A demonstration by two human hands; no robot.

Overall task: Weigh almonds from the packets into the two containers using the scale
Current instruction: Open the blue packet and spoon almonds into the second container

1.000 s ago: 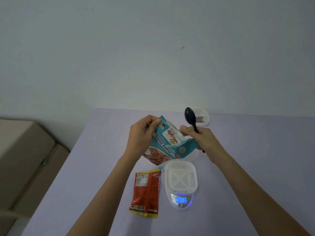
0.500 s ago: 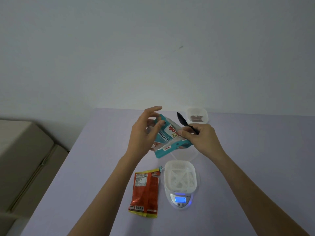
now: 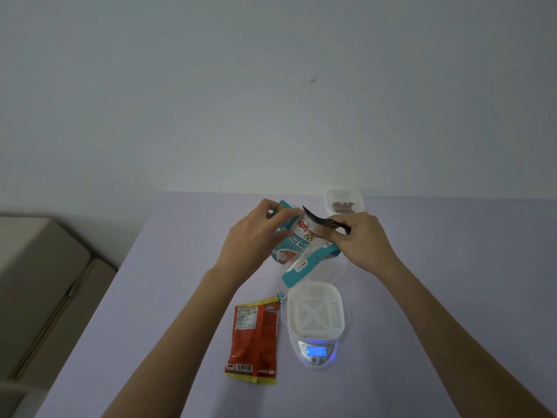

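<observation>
A teal almond packet [image 3: 301, 254] hangs above the table, held between both hands. My left hand [image 3: 253, 239] grips its upper left corner. My right hand [image 3: 361, 241] pinches its right edge and also holds a black spoon [image 3: 316, 220], which lies nearly flat and points left across the packet's top. A white slotted container [image 3: 315, 312] sits on the digital scale [image 3: 316, 352], whose blue display is lit. At the table's far edge stands a clear container [image 3: 343, 200] with a few almonds in it. A red-orange packet [image 3: 253, 339] lies flat, left of the scale.
The lilac table [image 3: 150, 297] ends at a pale wall behind. A beige cushioned seat [image 3: 39, 282] stands left of the table. A clear round lid or dish [image 3: 339, 271] lies under the teal packet, behind the scale.
The spoon has swung from upright down to nearly flat, pointing left. The teal packet has tilted and my left hand has shifted along its top corner.
</observation>
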